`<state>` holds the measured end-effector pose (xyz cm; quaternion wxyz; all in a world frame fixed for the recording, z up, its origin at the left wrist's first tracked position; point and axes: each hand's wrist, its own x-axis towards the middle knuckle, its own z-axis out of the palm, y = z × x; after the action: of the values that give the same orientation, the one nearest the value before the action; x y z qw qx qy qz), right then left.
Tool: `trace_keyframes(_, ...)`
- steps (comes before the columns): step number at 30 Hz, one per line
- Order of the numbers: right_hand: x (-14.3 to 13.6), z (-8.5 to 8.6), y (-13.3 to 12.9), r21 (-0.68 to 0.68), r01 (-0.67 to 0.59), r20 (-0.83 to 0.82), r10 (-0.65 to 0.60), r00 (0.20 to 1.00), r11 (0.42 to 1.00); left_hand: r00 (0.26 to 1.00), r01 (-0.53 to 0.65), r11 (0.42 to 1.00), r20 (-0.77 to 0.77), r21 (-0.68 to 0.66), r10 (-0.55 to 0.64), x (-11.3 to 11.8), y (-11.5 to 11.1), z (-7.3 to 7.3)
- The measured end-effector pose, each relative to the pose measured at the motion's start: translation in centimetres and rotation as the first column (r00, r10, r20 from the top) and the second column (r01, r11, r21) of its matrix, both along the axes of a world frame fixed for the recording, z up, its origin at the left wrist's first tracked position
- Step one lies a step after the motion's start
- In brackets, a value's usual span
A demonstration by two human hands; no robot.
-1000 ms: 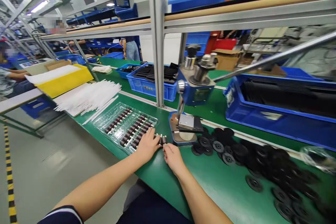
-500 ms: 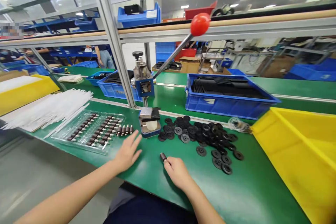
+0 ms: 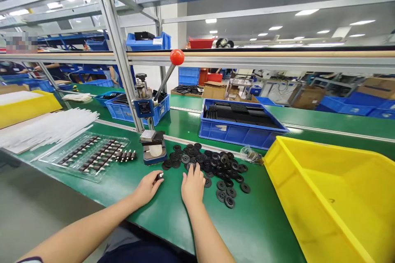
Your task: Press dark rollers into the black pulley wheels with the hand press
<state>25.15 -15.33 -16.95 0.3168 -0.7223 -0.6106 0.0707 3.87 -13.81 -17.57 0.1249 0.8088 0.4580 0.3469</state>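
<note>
My left hand [image 3: 148,187] pinches a small dark cylinder [image 3: 159,176] with a white tip, just in front of the hand press [image 3: 143,107]. Fingers apart, my right hand [image 3: 193,185] reaches over the near-left edge of a pile of black discs [image 3: 216,164]; its fingertips touch or hover just above the discs, which I cannot tell. The press has a lever with a red knob [image 3: 177,57] raised above it. Left of the press base, several dark cylinders [image 3: 126,156] stand beside a clear tray [image 3: 98,177] that holds rows of similar parts.
A large yellow bin [image 3: 308,197] stands at the right. Behind the discs is a blue crate [image 3: 228,133] of black flat parts. White strips [image 3: 58,127] lie at the left near another yellow bin [image 3: 31,111]. A metal post [image 3: 119,57] rises by the press.
The dark cylinder has passed from my right hand to my left. My right hand has opened and moved forward to the discs. The camera view has shifted to the right.
</note>
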Motion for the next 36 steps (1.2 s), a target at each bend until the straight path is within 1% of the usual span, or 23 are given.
trace_keyframes(3,0.0,-0.2,0.7,-0.016,0.009,0.072,-0.008,0.997,1.0,1.0,-0.006,1.0,-0.003,-0.007,0.006,0.1,0.0,-0.3)
trace_keyframes(8,-0.3,-0.4,0.7,-0.021,0.04,0.129,-0.037,0.991,0.999,0.999,0.042,0.998,-0.004,-0.044,-0.042,0.1,-0.3,-0.3)
trace_keyframes(11,-0.2,-0.4,0.9,-0.019,0.059,0.118,-0.056,0.991,0.998,0.995,0.096,0.993,0.017,-0.07,-0.095,-0.2,-0.4,-0.4)
trace_keyframes(14,0.3,-0.6,1.1,0.008,0.06,0.075,-0.061,0.995,0.998,0.987,0.144,0.984,0.082,-0.105,-0.136,-0.3,-0.3,-0.4)
trace_keyframes(17,1.0,-0.9,1.1,0.056,0.061,0.001,-0.061,0.998,0.997,0.976,0.163,0.962,0.178,-0.22,-0.125,-0.2,0.5,0.1)
trace_keyframes(19,1.4,-1.2,0.9,0.084,0.067,-0.058,-0.062,0.996,0.994,0.955,0.217,0.918,0.268,-0.334,-0.128,0.1,1.4,0.7)
trace_keyframes(20,1.5,-1.3,0.7,0.097,0.069,-0.088,-0.06,0.994,0.993,0.937,0.266,0.879,0.318,-0.395,-0.141,0.3,2.0,1.1)
trace_keyframes(21,1.5,-1.5,0.5,0.109,0.069,-0.116,-0.056,0.992,0.992,0.918,0.322,0.83,0.364,-0.456,-0.157,0.6,2.5,1.4)
trace_keyframes(23,1.4,-1.8,0.2,0.129,0.062,-0.166,-0.04,0.985,0.99,0.89,0.411,0.711,0.421,-0.571,-0.176,1.1,3.5,1.9)
trace_keyframes(24,1.4,-1.9,0.0,0.135,0.058,-0.189,-0.031,0.981,0.989,0.885,0.433,0.656,0.432,-0.618,-0.177,1.3,3.9,1.9)
trace_keyframes(25,1.4,-1.9,-0.1,0.14,0.055,-0.212,-0.024,0.977,0.989,0.882,0.444,0.616,0.437,-0.651,-0.174,1.5,4.3,1.9)
trace_keyframes(27,1.4,-1.9,-0.2,0.148,0.057,-0.256,-0.018,0.967,0.987,0.875,0.459,0.575,0.456,-0.677,-0.162,1.7,4.6,1.7)
trace_keyframes(29,1.4,-1.8,-0.2,0.158,0.065,-0.299,-0.015,0.954,0.985,0.861,0.478,0.569,0.485,-0.669,-0.154,1.8,4.5,1.4)
trace_keyframes(31,1.1,-1.7,-0.1,0.163,0.079,-0.347,-0.018,0.938,0.983,0.85,0.492,0.608,0.495,-0.623,-0.18,1.7,4.2,1.3)
trace_keyframes(34,-0.4,-1.4,-0.3,0.166,0.102,-0.426,-0.022,0.905,0.981,0.855,0.494,0.679,0.446,-0.543,-0.265,1.3,3.8,1.5)
trace_keyframes(36,-1.8,-1.2,-0.5,0.176,0.095,-0.467,-0.002,0.884,0.98,0.859,0.499,0.682,0.408,-0.534,-0.309,1.0,3.6,1.7)
